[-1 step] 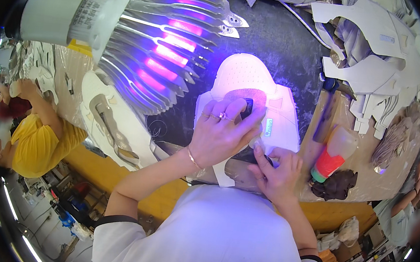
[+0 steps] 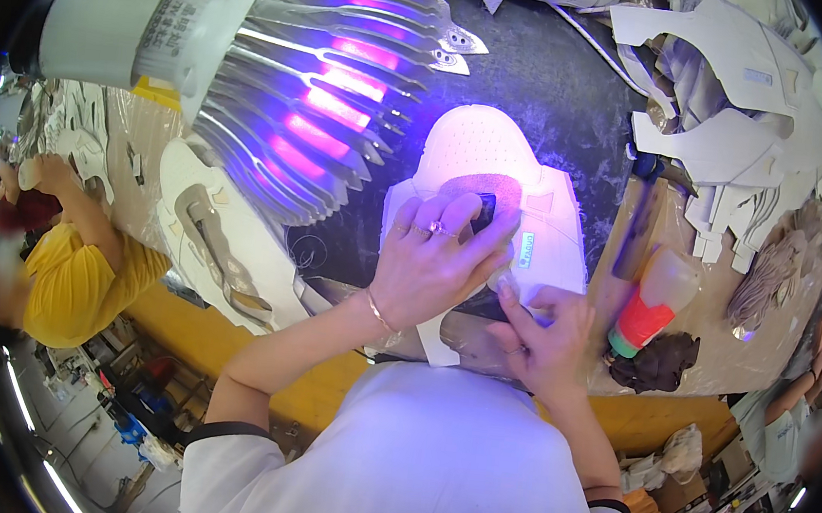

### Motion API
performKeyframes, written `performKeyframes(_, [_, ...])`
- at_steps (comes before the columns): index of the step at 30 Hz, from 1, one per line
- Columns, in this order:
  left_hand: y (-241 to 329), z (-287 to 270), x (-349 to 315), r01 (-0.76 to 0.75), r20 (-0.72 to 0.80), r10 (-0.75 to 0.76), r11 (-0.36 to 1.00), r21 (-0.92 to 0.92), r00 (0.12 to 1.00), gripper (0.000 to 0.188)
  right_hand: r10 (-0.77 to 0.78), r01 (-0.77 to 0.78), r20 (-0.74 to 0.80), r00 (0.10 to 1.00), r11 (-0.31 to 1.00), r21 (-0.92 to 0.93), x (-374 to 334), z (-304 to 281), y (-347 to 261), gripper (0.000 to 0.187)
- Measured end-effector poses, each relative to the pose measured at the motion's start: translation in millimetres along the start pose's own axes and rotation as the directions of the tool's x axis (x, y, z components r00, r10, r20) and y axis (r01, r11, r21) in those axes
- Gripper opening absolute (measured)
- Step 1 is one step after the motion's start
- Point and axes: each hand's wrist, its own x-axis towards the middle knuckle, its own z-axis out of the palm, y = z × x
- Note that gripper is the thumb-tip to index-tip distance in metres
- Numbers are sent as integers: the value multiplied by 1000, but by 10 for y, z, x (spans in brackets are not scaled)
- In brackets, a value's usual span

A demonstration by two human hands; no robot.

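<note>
A white shoe upper [image 2: 475, 143], with a perforated toe and a grey mesh patch, lies on the black work mat [image 2: 589, 116], lit violet-pink. My left hand [image 2: 440, 257], with a ring and a thin bracelet, is bent over the middle of the upper. Its fingers are closed on the material, and its thumb and index finger reach toward the near edge. There my right hand [image 2: 552, 339] grips the upper's near right edge, thumb on top, with its other fingers curled and partly hidden. The two thumbs almost meet.
A large finned lamp [image 2: 317, 102] glowing violet hangs at upper left. Cut white shoe pieces [image 2: 227, 231] lie left; stacked white pieces [image 2: 738, 90] fill the upper right. A red-banded bottle [image 2: 656, 302] and dark crumpled cloth [image 2: 656, 361] sit right. A person in yellow [image 2: 82, 272] works at left.
My right hand has shifted slightly, its thumb and fingers changing position at the upper's edge. My left hand and the upper stay in place.
</note>
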Motion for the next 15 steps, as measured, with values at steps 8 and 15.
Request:
performKeyframes(8, [71, -16, 19, 122, -11, -122, 992, -17, 992, 42, 188, -147, -216, 958, 971, 190, 651, -75, 35, 28])
performKeyframes(15, [-99, -265, -140, 275, -116, -292, 951, -145, 949, 40, 50, -56, -149, 988, 998, -37, 835, 23, 94, 40])
